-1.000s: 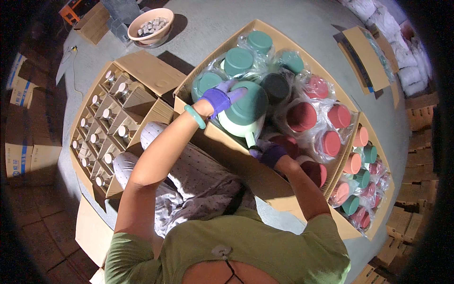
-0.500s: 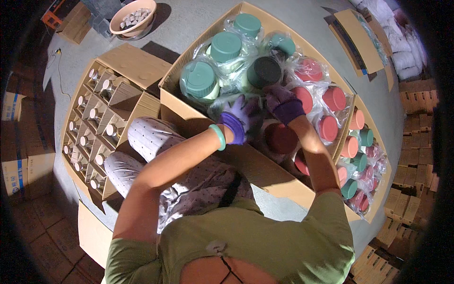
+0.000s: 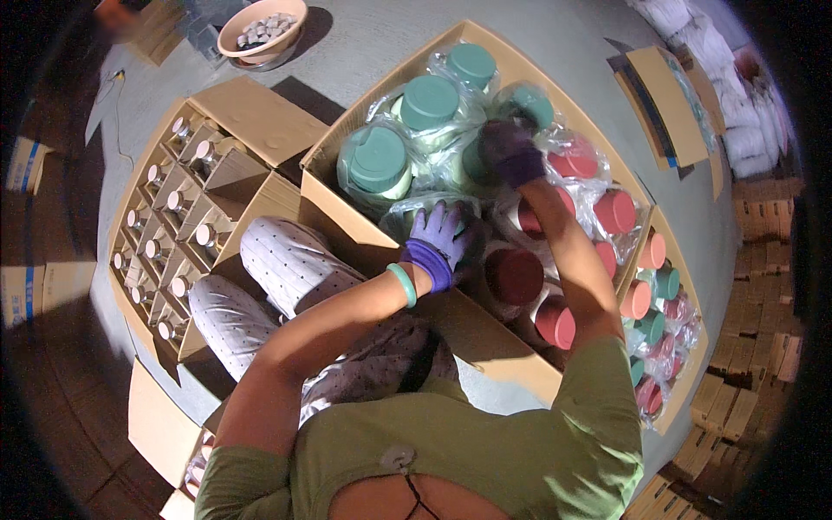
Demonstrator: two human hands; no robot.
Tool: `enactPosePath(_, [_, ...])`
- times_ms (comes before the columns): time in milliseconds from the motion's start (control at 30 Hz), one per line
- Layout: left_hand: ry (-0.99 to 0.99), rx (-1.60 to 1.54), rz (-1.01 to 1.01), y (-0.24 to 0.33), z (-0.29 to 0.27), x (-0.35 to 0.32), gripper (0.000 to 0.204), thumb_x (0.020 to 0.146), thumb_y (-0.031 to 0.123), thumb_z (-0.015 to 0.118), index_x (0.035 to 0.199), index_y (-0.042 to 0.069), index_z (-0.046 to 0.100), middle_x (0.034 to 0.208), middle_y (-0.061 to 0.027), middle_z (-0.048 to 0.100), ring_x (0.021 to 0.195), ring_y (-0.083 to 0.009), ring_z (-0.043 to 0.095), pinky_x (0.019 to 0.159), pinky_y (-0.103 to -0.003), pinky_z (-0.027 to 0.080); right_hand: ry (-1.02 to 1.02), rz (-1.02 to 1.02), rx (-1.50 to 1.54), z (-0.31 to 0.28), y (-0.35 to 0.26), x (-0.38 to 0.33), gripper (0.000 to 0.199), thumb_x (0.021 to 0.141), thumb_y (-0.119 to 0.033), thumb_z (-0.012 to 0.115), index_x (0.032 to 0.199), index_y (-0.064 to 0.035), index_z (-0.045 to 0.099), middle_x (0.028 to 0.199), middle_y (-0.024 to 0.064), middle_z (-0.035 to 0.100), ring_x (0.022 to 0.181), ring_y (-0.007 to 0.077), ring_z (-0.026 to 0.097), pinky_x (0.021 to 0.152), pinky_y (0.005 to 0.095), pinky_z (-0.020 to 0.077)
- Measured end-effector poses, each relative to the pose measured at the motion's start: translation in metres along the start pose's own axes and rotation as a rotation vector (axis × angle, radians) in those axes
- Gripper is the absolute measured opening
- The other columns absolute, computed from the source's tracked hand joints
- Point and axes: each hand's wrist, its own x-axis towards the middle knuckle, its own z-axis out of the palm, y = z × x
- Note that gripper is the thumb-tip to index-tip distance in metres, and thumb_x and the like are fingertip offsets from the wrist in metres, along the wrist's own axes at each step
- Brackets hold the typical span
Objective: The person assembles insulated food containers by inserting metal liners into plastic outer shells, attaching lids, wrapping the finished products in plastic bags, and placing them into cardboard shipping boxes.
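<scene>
My left hand [image 3: 438,238], in a purple glove with a green bangle at the wrist, rests with fingers stretched over a plastic-wrapped jar near the front side of a cardboard box [image 3: 347,227]. My right hand [image 3: 513,152], gloved too, is over a green-lidded jar [image 3: 475,163] in the middle; shadow and blur hide its fingers. Around them stand bagged jars with green lids, such as one green-lidded jar [image 3: 379,160] at the left. Jars with red lids fill the right part, including a red-lidded jar [image 3: 555,321] near my right forearm.
Left of my knees stands a divided carton [image 3: 238,108] with several white-capped bottles [image 3: 176,201]. Another box [image 3: 672,416] of smaller bagged jars is at the right. A peach basin [image 3: 230,39] with small pale blocks sits at the back. Stacked cartons [image 3: 763,286] line the right side.
My right hand has moved a little away from me, over the middle green lid. My left hand has settled onto the wrapped jar by the near side. The whole view has shifted slightly.
</scene>
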Motion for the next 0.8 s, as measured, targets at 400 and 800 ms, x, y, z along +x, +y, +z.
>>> enactPosePath(400, [0.255,-0.132,0.008,-0.007,0.014,0.011,0.081,0.074,0.049,0.070,0.146,0.021,0.045,0.157,-0.0212,0.025,0.142,-0.0458,0.023,0.111,-0.065,0.021,-0.523,-0.015,-0.317,0.145,-0.039,0.092,0.035,0.087,-0.025,0.051,0.114,-0.0140,0.072,0.126,0.0151,0.065,0.116,0.0316,0.063,0.096,0.0494,0.0491])
enactPosePath(800, [1.310,-0.683,-0.028,-0.018,-0.057,-0.010,0.093,0.065,0.033,0.083,0.141,0.001,0.039,0.136,-0.0250,0.043,0.117,-0.0448,0.047,0.098,-0.054,0.038,-0.021,-0.536,-0.496,-0.213,-0.142,0.006,0.014,0.084,-0.020,0.058,0.095,-0.0154,0.067,0.095,0.0076,0.066,0.090,0.0214,0.060,0.086,0.0427,0.0460])
